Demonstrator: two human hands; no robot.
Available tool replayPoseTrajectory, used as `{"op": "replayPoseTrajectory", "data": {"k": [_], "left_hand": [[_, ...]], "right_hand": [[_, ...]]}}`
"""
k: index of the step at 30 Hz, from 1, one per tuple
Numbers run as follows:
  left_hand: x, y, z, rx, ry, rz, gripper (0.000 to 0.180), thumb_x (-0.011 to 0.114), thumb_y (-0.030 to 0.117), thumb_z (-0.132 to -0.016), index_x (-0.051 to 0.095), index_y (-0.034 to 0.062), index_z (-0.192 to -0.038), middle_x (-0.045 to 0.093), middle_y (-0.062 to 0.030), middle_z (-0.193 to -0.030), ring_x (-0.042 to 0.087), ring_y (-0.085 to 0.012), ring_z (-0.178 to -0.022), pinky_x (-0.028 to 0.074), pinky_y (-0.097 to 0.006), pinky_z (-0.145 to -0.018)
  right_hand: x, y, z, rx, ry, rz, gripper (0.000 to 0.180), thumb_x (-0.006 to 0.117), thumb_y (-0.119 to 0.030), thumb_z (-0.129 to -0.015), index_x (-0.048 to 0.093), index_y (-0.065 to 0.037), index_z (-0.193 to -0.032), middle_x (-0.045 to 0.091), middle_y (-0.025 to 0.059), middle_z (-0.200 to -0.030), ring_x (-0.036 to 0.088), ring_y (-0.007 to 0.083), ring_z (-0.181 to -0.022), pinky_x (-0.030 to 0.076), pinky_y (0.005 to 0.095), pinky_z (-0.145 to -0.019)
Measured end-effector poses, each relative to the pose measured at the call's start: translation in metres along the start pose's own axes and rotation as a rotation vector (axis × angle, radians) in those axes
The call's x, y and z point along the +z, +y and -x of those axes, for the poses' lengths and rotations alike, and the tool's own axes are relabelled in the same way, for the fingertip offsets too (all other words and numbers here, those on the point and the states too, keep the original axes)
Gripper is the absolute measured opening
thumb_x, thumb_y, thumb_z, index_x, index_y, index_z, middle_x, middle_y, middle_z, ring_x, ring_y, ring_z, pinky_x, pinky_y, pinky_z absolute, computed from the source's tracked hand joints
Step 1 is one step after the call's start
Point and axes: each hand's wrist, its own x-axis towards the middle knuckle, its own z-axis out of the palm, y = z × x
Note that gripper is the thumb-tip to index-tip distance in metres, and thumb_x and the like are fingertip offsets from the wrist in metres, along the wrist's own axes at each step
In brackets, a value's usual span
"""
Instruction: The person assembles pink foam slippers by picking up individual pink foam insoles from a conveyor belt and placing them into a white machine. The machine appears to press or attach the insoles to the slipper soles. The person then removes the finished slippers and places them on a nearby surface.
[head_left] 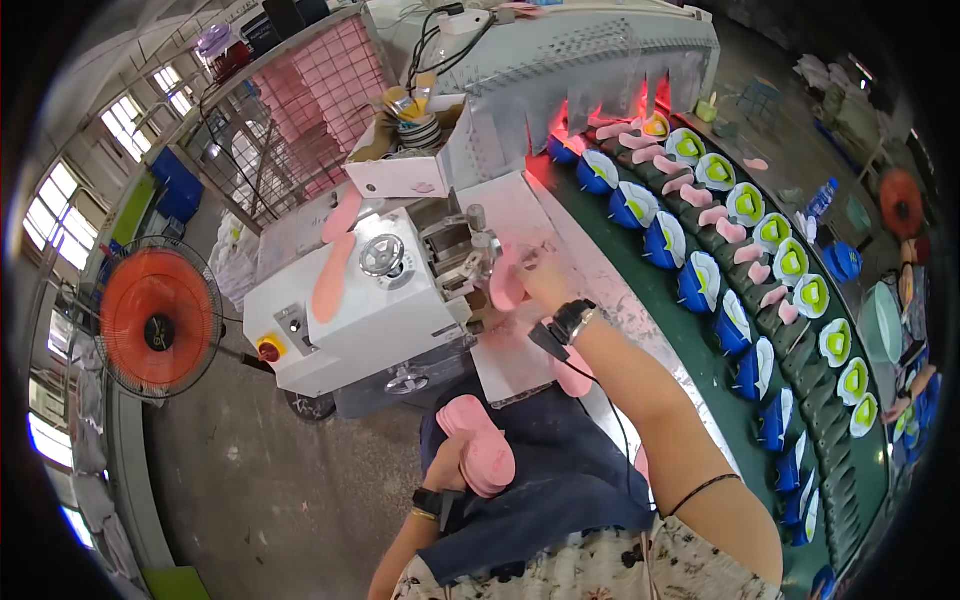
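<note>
My left hand (448, 465) is closed round a stack of pink insoles (488, 455), held low over the dark blue cloth on my lap. Reaching forward, my right hand (547, 284) grips a single pink insole (507, 284) at the rollers (468, 262) of a white machine (350, 325). The fingertips of that hand are partly hidden. Another pink insole (573, 374) lies on the worktop below my right wrist. On top of the machine rests a long pink insole (332, 280), beside a round dial (383, 257).
A green conveyor (660, 310) at the right carries rows of blue-and-white shoe uppers (664, 241) and pink pieces. Red light glows from its tunnel. An orange fan (158, 318) stands left, a white box (410, 165) of tools behind the machine. A cable hangs by my right forearm.
</note>
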Motion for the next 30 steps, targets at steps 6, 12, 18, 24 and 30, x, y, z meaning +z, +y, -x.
{"op": "replayPoseTrajectory", "data": {"k": [6,12,18,24,30], "left_hand": [[-0.036,-0.017,-0.008,-0.05,0.215,0.215,0.028,0.055,0.014,-0.09,0.056,-0.0038,-0.112,0.064,-0.0128,-0.104,0.063,-0.0245,-0.098,0.052,-0.038,-0.087],[-0.014,0.001,0.009,-0.041,0.354,0.14,0.034,0.06,0.015,-0.089,0.054,-0.0034,-0.116,0.062,-0.0128,-0.106,0.063,-0.0259,-0.096,0.053,-0.041,-0.083],[0.008,0.018,0.017,0.019,0.297,0.084,0.038,0.062,0.017,-0.088,0.053,-0.0034,-0.118,0.061,-0.0126,-0.108,0.062,-0.0248,-0.099,0.053,-0.04,-0.084],[-0.03,-0.006,0.005,0.355,0.122,-0.572,0.042,0.063,0.02,-0.087,0.051,-0.0006,-0.122,0.06,-0.0127,-0.113,0.06,-0.0241,-0.103,0.049,-0.037,-0.089],[0.019,0.001,-0.014,-0.101,0.224,0.039,0.047,0.06,0.025,-0.085,0.046,0.0006,-0.123,0.058,-0.014,-0.112,0.06,-0.0273,-0.1,0.05,-0.041,-0.089]], "right_hand": [[-0.037,-0.03,0.016,-0.426,0.242,0.641,0.035,0.061,-0.022,-0.083,0.052,0.0,-0.109,0.057,0.0221,-0.103,0.057,0.042,-0.092,0.048,0.0486,-0.074],[0.003,0.01,-0.03,-0.186,0.144,0.312,0.031,0.067,-0.029,-0.08,0.065,0.001,-0.089,0.066,0.0225,-0.089,0.065,0.0353,-0.087,0.05,0.0421,-0.075],[-0.012,0.036,-0.083,-0.074,0.24,-0.05,0.033,0.069,-0.03,-0.082,0.067,0.001,-0.09,0.068,0.0079,-0.076,0.064,0.0136,-0.066,0.047,0.0281,-0.057],[-0.147,0.022,0.016,-0.024,0.403,-0.32,0.024,0.054,-0.022,-0.092,0.05,0.0,-0.099,0.066,0.0137,-0.077,0.063,0.0192,-0.046,0.043,0.0261,-0.035],[-0.378,0.121,0.161,0.187,0.941,0.006,0.035,0.056,-0.016,-0.087,0.041,-0.002,-0.116,0.063,0.0151,-0.081,0.066,0.023,-0.056,0.049,0.0307,-0.039]]}}
